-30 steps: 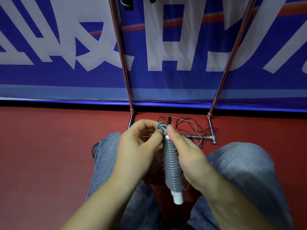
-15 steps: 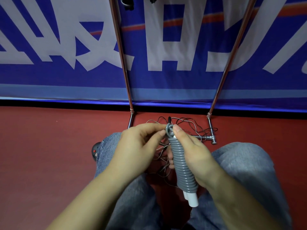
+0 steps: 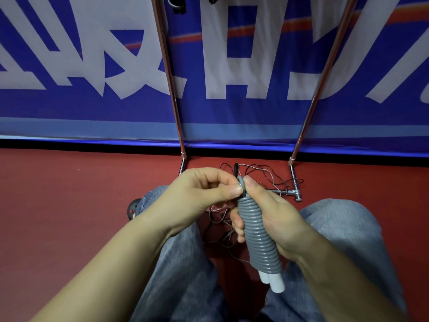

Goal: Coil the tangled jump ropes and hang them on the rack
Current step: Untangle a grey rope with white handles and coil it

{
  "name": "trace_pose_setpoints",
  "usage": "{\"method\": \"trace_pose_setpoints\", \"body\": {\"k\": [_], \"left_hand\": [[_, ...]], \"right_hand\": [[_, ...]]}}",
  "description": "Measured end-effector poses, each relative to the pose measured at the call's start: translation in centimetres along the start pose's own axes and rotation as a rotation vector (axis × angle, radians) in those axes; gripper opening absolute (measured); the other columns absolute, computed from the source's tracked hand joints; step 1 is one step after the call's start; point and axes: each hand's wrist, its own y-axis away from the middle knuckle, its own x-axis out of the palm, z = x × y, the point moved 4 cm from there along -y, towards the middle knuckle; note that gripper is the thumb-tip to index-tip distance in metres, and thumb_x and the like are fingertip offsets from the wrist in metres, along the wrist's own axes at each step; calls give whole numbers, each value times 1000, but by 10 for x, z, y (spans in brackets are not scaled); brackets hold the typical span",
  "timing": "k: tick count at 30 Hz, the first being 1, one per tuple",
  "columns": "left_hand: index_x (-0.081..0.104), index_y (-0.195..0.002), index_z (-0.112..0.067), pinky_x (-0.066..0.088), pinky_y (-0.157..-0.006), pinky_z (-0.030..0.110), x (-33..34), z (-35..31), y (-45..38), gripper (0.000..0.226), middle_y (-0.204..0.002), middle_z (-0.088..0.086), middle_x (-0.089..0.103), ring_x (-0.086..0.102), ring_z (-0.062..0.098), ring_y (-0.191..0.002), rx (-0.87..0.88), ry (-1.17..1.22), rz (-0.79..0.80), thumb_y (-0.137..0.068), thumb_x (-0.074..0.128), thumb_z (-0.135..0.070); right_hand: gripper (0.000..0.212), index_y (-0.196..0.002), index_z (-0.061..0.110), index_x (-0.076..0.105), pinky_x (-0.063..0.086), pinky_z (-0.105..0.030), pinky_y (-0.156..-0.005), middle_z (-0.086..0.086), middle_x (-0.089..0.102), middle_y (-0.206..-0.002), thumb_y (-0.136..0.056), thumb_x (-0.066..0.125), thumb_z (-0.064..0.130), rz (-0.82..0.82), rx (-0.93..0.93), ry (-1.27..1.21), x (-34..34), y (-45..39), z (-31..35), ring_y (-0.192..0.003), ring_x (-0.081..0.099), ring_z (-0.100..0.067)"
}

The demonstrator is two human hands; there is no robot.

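A person sits on a red floor (image 3: pixel 69 217) with knees in grey trousers (image 3: pixel 181 263) spread apart, both hands raised between them over a grey jump rope (image 3: pixel 257 231) wound in tight turns around its two white handles (image 3: pixel 274 281), whose ends stick out together at the bottom of the bundle. The right hand (image 3: pixel 276 219) is closed around the wrapped bundle, fingers curled behind it and thumb pressed against the top turn, holding it upright with a slight lean. The left hand (image 3: pixel 199 194) pinches the uppermost loop of grey cord between thumb and forefinger, the remaining fingers folded in; the two thumbs nearly meet at that loop. On the floor beyond the hands, a loose tangle of thin dark and pale ropes (image 3: pixel 262 175) lies spread against the base of a chrome rack (image 3: pixel 171 73), some strands draped over its low crossbar and more trailing back between the knees. The rack's two slanting poles rise in front of a blue banner (image 3: pixel 69 54) with large white characters. At the top edge, dark coiled items (image 3: pixel 177 4) hang from the rack, cut off by the frame. A small dark object with a red dot (image 3: pixel 132 209) shows beside the left knee.
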Motion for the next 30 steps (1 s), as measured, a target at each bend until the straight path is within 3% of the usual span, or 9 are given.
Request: {"method": "trace_pose_setpoints", "body": {"k": [5,7,9,11,13,15,18,23,30], "left_hand": [[48,-78,-2,39,-48,11,13,-1,1,12,-49,-7,56,50,0,-43,20,-18,11,-85,51,-12],[44,-77,-3,37,-44,10,16,1,-1,15,-44,-8,52,46,-1,-38,-14,-7,0,-92,44,-5],[44,-77,-4,37,-43,11,17,3,-3,17,-45,-7,52,46,1,-38,-46,8,-9,-94,43,-5],[43,-74,-4,37,-41,12,19,6,-4,19,-45,-5,53,46,2,-36,-75,28,-21,-94,44,-4],[41,-68,-6,35,-39,11,21,11,-4,26,-40,-3,49,44,2,-33,-95,48,-59,-93,45,-1],[44,-61,-12,29,-41,11,20,17,-3,32,-40,-6,43,37,2,-36,-70,44,-130,-90,56,-8],[46,-55,-18,23,-46,20,16,24,-2,35,-44,-8,36,27,7,-45,-15,-63,-272,-83,66,-26],[45,-60,-13,25,-42,14,21,28,1,34,-38,-12,37,28,1,-39,19,-185,-387,-91,59,-18],[41,-54,-16,24,-41,17,26,24,5,41,-38,-12,35,27,3,-37,3,-231,-415,-91,58,-18]], "right_hand": [[53,-83,12,64,49,-26,-50,-4,54,-54,-68,49,61,-121,-10,75,-7,-5,0,-48,51,-14],[43,-83,15,65,49,-24,-50,-3,55,-55,-68,63,55,-79,-15,10,-10,-5,1,-49,52,-12],[31,-88,15,63,49,-21,-52,3,57,-57,-66,80,28,1,-38,-2,-10,-5,-2,-51,53,-8],[24,-88,14,61,48,-20,-53,7,58,-59,-67,71,8,37,-64,71,-10,-6,-6,-52,52,-6],[23,-86,14,60,49,-26,-54,5,58,-60,-73,69,-2,-75,-80,252,-16,-10,-9,-52,53,-8],[19,-78,22,57,47,-36,-58,6,57,-60,-74,66,5,-308,-165,599,-28,-13,-6,-54,53,-12],[23,-67,27,40,39,-34,-56,3,54,-63,-75,62,25,-510,-227,969,-33,-13,-1,-65,53,-24],[21,-89,22,37,29,-30,-58,-1,63,-86,-85,56,31,-615,-229,1262,-30,-15,4,-85,60,-30],[25,-107,18,42,29,-29,-61,-2,63,-96,-87,54,29,-677,-244,1416,-32,-22,6,-91,62,-29]]}}
